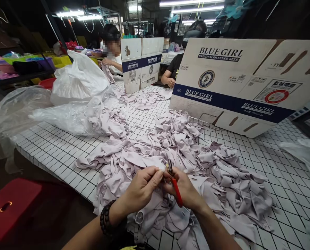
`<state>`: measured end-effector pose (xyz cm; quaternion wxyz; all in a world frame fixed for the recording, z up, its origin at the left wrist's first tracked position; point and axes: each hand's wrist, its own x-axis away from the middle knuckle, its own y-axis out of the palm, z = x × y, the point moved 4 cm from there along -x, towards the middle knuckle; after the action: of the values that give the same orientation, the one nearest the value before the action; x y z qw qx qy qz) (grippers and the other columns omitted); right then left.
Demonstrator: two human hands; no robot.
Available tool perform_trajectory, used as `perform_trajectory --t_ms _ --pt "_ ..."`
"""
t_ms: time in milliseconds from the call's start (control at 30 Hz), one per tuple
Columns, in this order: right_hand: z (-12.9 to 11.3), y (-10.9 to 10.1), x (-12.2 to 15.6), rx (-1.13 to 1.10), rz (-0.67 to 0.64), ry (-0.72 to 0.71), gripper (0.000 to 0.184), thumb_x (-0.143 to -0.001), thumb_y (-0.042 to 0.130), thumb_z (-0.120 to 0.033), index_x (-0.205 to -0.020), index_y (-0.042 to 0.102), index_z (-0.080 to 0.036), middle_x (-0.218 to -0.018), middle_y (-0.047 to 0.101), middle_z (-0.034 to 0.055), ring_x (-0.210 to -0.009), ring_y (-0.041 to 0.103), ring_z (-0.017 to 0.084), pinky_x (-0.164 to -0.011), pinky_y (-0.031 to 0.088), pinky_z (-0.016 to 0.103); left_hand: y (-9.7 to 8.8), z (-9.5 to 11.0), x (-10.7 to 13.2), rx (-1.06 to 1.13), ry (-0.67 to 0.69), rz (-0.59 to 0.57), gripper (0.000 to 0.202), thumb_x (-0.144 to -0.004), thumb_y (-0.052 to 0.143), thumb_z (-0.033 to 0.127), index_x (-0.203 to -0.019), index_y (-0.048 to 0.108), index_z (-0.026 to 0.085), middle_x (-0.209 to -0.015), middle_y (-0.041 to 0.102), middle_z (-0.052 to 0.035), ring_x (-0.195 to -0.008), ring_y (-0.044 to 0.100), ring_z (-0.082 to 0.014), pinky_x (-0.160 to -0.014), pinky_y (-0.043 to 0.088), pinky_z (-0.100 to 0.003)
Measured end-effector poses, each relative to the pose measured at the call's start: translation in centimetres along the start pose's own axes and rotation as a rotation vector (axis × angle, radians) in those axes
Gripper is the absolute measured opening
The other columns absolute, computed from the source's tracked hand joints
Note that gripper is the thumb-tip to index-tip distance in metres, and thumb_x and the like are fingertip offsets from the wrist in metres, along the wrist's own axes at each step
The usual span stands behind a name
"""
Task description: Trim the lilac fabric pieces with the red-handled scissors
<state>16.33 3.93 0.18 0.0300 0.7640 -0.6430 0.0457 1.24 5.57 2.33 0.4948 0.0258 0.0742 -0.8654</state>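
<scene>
Both hands meet over a heap of pale mauve fabric pieces (144,158) on a white table with black grid lines (53,149). My left hand (141,189), with a dark bead bracelet at the wrist, pinches a bit of the fabric between thumb and fingers. Close beside it, my right hand (182,191) is closed around small scissors with red handles (176,192). Their dark blades point up and away from me. The right fingertips are near the pinched fabric; whether they also hold it I cannot tell.
A large flattened "Blue Girl" beer carton (235,83) stands at the back right, a smaller one (141,66) further left. White plastic bags (77,83) lie on the left. A red stool (11,208) is below the table's left edge. Two people (113,45) sit across the table.
</scene>
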Motion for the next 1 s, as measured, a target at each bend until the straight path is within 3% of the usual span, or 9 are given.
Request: perform_trajectory --t_ms 133,200,300,367,533,733,833,933,1000 --pt "-1.3 0.8 1.1 -0.169 0.012 0.032 0.036 -0.069 0.077 -0.04 -0.068 0.045 -0.023 -0.06 0.046 -0.0058 -0.053 0.048 0.012 -0.053 0.045 0.025 -1.5 -0.2 1.1 -0.209 -0.001 0.117 0.062 -0.071 0.078 0.036 -0.125 0.052 0.019 -0.123 0.059 -0.0121 -0.08 0.056 -0.0163 -0.074 0.049 -0.029" --pt "-2.4 0.8 2.1 -0.205 -0.083 0.071 0.035 -0.069 0.075 -0.044 -0.068 0.046 -0.024 -0.062 0.05 -0.0031 -0.053 0.053 0.015 -0.053 0.048 0.029 -1.0 -0.2 2.0 -0.165 -0.078 -0.102 0.057 -0.071 0.078 0.029 -0.123 0.056 0.02 -0.107 0.066 -0.0079 -0.079 0.059 -0.0175 -0.072 0.05 -0.028" --pt "-3.1 -0.2 2.7 -0.189 -0.038 0.052 0.036 -0.069 0.075 -0.047 -0.07 0.047 -0.025 -0.064 0.053 -0.0014 -0.056 0.057 0.018 -0.055 0.052 0.032 -0.6 0.6 3.3 -0.02 -0.212 -0.467 0.013 -0.083 0.064 0.025 -0.092 0.071 0.019 -0.078 0.069 -0.0013 -0.066 0.06 -0.0154 -0.062 0.049 -0.024" --pt "-2.6 -1.4 2.4 -0.107 0.094 0.05 0.036 -0.071 0.074 -0.049 -0.071 0.048 -0.024 -0.071 0.059 0.0015 -0.059 0.059 0.018 -0.06 0.053 0.032 -2.2 1.5 2.9 0.006 -0.303 -0.512 0.014 -0.084 0.063 0.028 -0.084 0.073 0.018 -0.074 0.07 -0.0013 -0.061 0.059 -0.0143 -0.055 0.047 -0.022" --pt "0.8 -2.9 2.0 0.076 0.201 0.198 0.039 -0.075 0.067 -0.058 -0.07 0.052 -0.023 -0.067 0.064 0.004 -0.064 0.064 0.022 -0.066 0.054 0.035 -11.8 6.0 -7.6 -0.439 -0.181 -0.005 0.043 -0.088 0.054 0.041 -0.077 0.07 0.004 -0.056 0.061 0.0015 -0.047 0.056 -0.0056 -0.048 0.037 -0.015" --pt "2.3 -3.6 2.2 0.108 0.208 0.232 0.041 -0.074 0.067 -0.058 -0.059 0.051 -0.023 -0.063 0.059 0.0013 -0.062 0.06 0.02 -0.065 0.052 0.034 -21.3 13.1 -24.2 -0.666 -0.04 0.454 0.066 -0.097 -0.003 0.021 -0.107 0.047 -0.02 -0.101 0.06 -0.0109 -0.101 0.062 -0.0141 -0.087 0.038 -0.032" --pt "2.8 -4.2 2.0 0.158 0.222 0.234 0.042 -0.078 0.061 -0.058 -0.057 0.052 -0.023 -0.064 0.059 0.0017 -0.069 0.061 0.022 -0.074 0.051 0.035 -20.8 11.1 -26.8 -0.709 -0.164 0.412 0.042 -0.103 0.028 0.028 -0.12 0.054 -0.001 -0.119 0.057 -0.0093 -0.105 0.062 -0.0192 -0.093 0.046 -0.037" --pt "3.8 -4.7 1.8 0.179 0.212 0.248 0.044 -0.079 0.059 -0.06 -0.057 0.051 -0.023 -0.062 0.058 0.0017 -0.066 0.06 0.022 -0.07 0.05 0.034 -16.5 4.7 -25.7 -0.706 -0.345 0.23 0.033 -0.093 0.057 0.032 -0.121 0.057 0.014 -0.12 0.06 -0.01 -0.102 0.062 -0.0222 -0.086 0.054 -0.043" --pt "4.6 -5.1 1.9 0.185 0.215 0.266 0.044 -0.078 0.059 -0.061 -0.059 0.049 -0.023 -0.06 0.058 0.0014 -0.06 0.058 0.021 -0.065 0.049 0.034 -12.9 -0.4 -23.9 -0.666 -0.454 0.09 0.044 -0.103 0.027 0.032 -0.117 0.06 0.007 -0.117 0.058 -0.0054 -0.106 0.061 -0.0232 -0.092 0.049 -0.038"
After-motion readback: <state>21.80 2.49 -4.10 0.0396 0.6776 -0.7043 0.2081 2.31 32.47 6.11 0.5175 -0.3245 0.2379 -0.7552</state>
